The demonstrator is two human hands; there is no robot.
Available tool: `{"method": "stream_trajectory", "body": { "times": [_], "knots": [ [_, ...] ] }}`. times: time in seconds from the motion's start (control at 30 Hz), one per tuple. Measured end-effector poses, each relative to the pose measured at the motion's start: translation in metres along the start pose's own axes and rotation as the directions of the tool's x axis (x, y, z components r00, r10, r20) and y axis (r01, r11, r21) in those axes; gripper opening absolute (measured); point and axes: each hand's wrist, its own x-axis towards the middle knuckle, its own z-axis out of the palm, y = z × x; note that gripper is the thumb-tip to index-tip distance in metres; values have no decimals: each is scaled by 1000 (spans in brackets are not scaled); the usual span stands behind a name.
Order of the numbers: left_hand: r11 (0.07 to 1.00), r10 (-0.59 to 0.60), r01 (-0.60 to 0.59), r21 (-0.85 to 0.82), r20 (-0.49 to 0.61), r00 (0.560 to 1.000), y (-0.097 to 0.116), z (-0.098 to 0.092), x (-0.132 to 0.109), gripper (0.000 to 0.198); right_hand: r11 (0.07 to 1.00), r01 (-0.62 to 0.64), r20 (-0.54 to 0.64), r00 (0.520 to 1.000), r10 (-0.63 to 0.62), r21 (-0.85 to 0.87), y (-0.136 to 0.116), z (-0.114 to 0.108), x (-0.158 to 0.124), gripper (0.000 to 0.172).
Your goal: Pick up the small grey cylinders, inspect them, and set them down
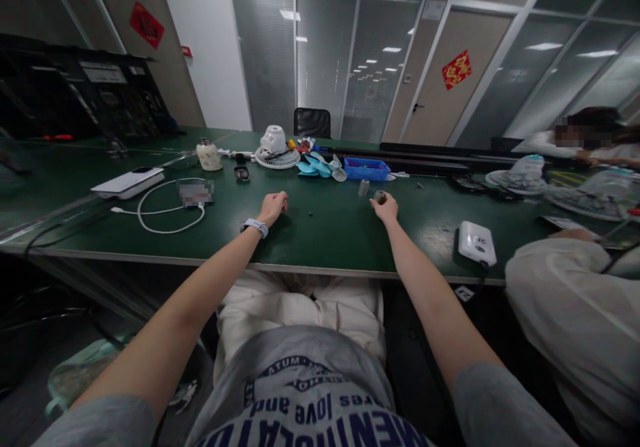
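My right hand (387, 210) is closed around a small metal cylinder (381, 196), its round end facing up, just over the green table. A second grey metal cylinder (363, 187) stands upright on the table to the left of that hand. Further left, my left hand (273, 208) rests at the table with its fingers curled in. Whatever those fingers hold, if anything, is hidden. Between my hands lies a tiny dark piece (311, 214), too small to name.
Behind my hands are a white fan part (277, 150), light blue fan blades (320, 166) and a blue tray (367, 169). A white cable (143, 200) and a patterned jar (209, 154) are at left. A white device (477, 242) lies right, near a person's sleeve (565, 280).
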Motion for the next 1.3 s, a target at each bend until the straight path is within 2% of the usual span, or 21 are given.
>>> {"method": "stream_trajectory", "body": {
  "times": [0.07, 0.13, 0.2, 0.27, 0.3, 0.37, 0.43, 0.5, 0.6, 0.77, 0.83, 0.87, 0.93, 0.97, 1.03, 1.07, 1.1, 1.17, 1.3],
  "knots": [
    [1000, -9, 9, 3, 0, 1000, 0, 0, 0, 31, 1000, 8, -4, 1000, -9, -13, -1, -2, -2, 53],
    [1000, -18, 18, 11, 0, 1000, 0, 0, 1, 33, 998, 37, -76, 996, -42, -59, -8, -6, -9, 67],
    [999, -29, 29, 22, 3, 1000, -1, -1, 2, 34, 985, 121, -200, 969, -145, -127, -22, -10, -21, 75],
    [998, -46, 45, 40, 19, 999, -1, -1, 6, 34, 946, 276, -244, 918, -313, -172, -43, -8, -40, 65],
    [997, -57, 55, 53, 32, 998, -1, -1, 9, 33, 912, 375, -192, 895, -402, -163, -54, -4, -50, 55],
    [993, -81, 75, 87, 60, 995, -2, 0, 16, 30, 841, 538, 45, 843, -536, -58, -75, 10, -68, 40],
    [989, -94, 85, 122, 70, 993, -2, 2, 23, 28, 819, 571, 305, 772, -558, 56, -91, 27, -81, 41],
    [986, -81, 72, 148, 54, 995, -2, 5, 28, 28, 827, 556, 463, 714, -525, 81, -100, 43, -87, 47],
    [987, -28, 24, 158, 24, 999, -3, 8, 30, 30, 820, 567, 541, 668, -511, 74, -105, 59, -86, 48],
    [993, 30, -34, 113, 41, 999, -6, 4, 22, 35, 806, 575, 541, 638, -548, 139, -107, 64, -81, 32],
    [996, 39, -42, 79, 47, 998, -7, 1, 20, 37, 790, 586, 473, 654, -591, 177, -107, 54, -72, 29],
    [997, 41, -44, 65, 48, 998, -8, 0, 19, 37, 782, 596, 409, 677, -612, 183, -105, 44, -64, 28],
    [998, 44, -46, 52, 45, 998, -9, -2, 19, 38, 786, 603, 220, 755, -618, 138, -94, 19, -43, 30],
    [998, 46, -48, 51, 42, 998, -9, -3, 19, 38, 806, 587, 105, 799, -592, 82, -86, 5, -32, 33],
    [998, 44, -46, 48, 35, 998, -9, -3, 19, 38, 891, 451, -140, 880, -454, -59, -64, -21, -9, 37],
    [998, 41, -43, 46, 32, 999, -9, -2, 18, 37, 924, 365, -198, 903, -381, -113, -53, -31, 1, 38],
    [998, 39, -40, 44, 33, 999, -8, -2, 18, 37, 944, 293, -218, 922, -321, -152, -42, -38, 8, 38],
    [998, 38, -40, 42, 35, 999, -7, -2, 17, 37, 958, 204, -175, 955, -240, -202, -26, -45, 16, 35],
    [998, 49, -50, 43, 17, 999, -3, -4, 13, 38, 968, 132, -70, 986, -150, -214, -18, -40, 15, 32]
  ]
}}
